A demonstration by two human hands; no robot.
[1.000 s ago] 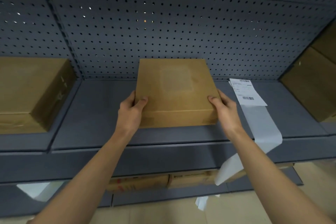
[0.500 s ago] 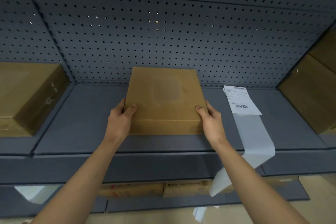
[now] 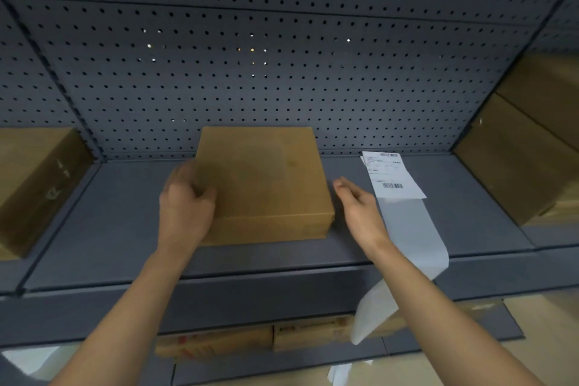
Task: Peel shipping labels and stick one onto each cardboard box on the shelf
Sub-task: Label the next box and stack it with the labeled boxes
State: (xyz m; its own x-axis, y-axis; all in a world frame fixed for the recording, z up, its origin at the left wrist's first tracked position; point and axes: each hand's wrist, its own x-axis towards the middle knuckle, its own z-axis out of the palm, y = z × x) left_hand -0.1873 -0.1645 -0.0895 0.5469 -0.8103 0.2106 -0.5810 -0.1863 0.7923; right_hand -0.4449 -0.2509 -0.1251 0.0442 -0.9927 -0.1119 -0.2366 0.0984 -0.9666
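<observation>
1. The cardboard box (image 3: 263,178) lies flat on the grey shelf (image 3: 282,263), between the two hands. Its back edge is near the pegboard wall (image 3: 282,72).
2. The left hand (image 3: 185,207) is against the left edge of the box and hides its front left corner. The hand is blurred, so I cannot tell whether it grips the box or only touches it.
3. The right hand (image 3: 360,207) is just beside the front right corner of the box and apart from it. Its fingers are straight and close together, pointing to the wall, and it holds nothing.
4. Just right of the right hand, a shipping label (image 3: 393,174) with barcodes lies flat on the shelf. Its blank backing strip (image 3: 407,235) runs behind the right wrist, hangs over the shelf front, and is partly covered by the forearm.
5. Well to the left of the left hand stands a large brown box (image 3: 34,185). Well to the right of the right hand are stacked brown boxes (image 3: 517,166).
6. Below the forearms, a lower shelf carries flat cartons (image 3: 216,343). The hanging strip covers part of the right one.
7. White paper scraps (image 3: 340,374) lie on the floor under the right forearm.
</observation>
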